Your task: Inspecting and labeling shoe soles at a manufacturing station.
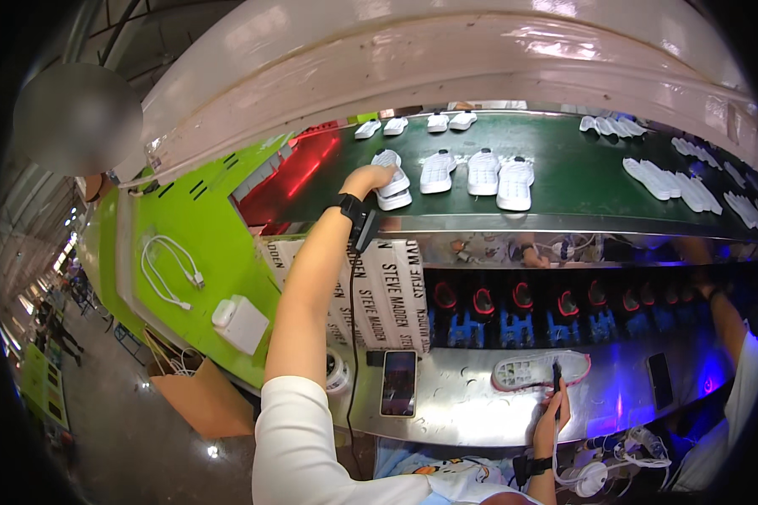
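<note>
soles [436,172]: white | lower sole [531,372]: white, pink-red edged | belt [577,181]: dark green | tabletop [227,223]: lime green | bag [202,400]: brown

You are stationed in a shoe factory: note the green conveyor belt [564,195] carrying white shoe soles [483,172], the metal workbench [455,387] before you and the long hall [101,379] at left.

Pink-edged sole [524,373] — partly hidden by black tool [557,379].

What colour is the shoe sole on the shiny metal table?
The shoe sole is whitish with a pinkish-red rim; it shows best in the head view.
</note>
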{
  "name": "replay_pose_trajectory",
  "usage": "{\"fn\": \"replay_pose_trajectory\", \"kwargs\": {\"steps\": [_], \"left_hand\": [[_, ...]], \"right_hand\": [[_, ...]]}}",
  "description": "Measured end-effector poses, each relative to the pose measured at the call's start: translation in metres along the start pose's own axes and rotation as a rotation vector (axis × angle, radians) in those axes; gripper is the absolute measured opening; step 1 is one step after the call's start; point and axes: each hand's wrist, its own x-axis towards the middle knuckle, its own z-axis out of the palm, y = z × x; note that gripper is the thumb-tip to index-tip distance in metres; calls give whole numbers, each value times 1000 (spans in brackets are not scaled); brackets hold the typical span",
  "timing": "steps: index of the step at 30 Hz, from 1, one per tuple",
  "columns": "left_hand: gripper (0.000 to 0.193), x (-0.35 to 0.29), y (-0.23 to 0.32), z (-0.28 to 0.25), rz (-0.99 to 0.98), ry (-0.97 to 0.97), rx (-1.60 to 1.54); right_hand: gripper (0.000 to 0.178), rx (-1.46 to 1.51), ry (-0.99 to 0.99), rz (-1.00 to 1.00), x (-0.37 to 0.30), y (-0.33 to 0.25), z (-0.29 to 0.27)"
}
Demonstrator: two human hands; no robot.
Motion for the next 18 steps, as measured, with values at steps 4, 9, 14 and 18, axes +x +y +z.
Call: {"fn": "replay_pose_trajectory", "kwargs": {"steps": [4, 9, 14, 18], "left_hand": [[47, 30, -1, 5, -250, -95, -219], [20, 40, 97, 43, 90, 35, -75], [20, 37, 149, 54, 113, -76, -290], [28, 8, 149, 40, 373, 417, -51]], "right_hand": [[36, -10, 4, -2, 2, -6, 5], [35, 14, 27, 13, 7, 2, -1], [33, -54, 6, -50, 9, -3, 2], [31, -73, -33, -137, 8, -16, -2]]}}
